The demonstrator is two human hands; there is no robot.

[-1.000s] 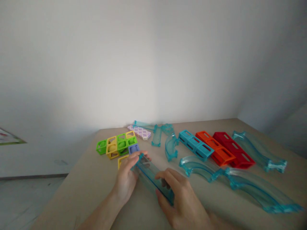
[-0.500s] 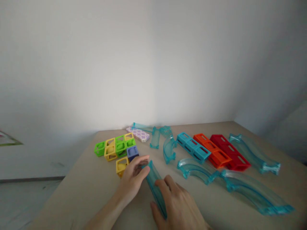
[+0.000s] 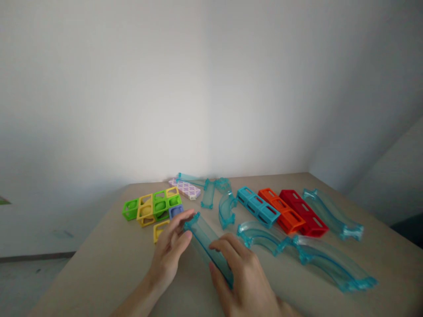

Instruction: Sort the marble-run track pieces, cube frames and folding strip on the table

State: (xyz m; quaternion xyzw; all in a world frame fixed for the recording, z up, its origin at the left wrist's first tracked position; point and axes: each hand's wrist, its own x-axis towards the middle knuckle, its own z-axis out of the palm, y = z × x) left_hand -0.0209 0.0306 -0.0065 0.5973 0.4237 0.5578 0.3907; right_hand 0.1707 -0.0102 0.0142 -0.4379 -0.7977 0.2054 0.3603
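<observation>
A straight, clear teal plastic track piece (image 3: 203,237) rests slantwise on the tan bench (image 3: 109,264). The left hand (image 3: 168,257) pinches its far end, and the right hand (image 3: 246,279) closes its grip over the near end. Hollow green and yellow plastic cubes (image 3: 153,206) crowd just beside the left fingers. To the right lie a curved teal track (image 3: 225,210) and glossy, windowed blue, orange and red long blocks (image 3: 280,215).

Tan table (image 3: 109,264), green and yellow cube frames (image 3: 155,204), straight teal track (image 3: 203,237), curved teal tracks (image 3: 330,260), 3 long blocks (image 3: 280,215)
</observation>
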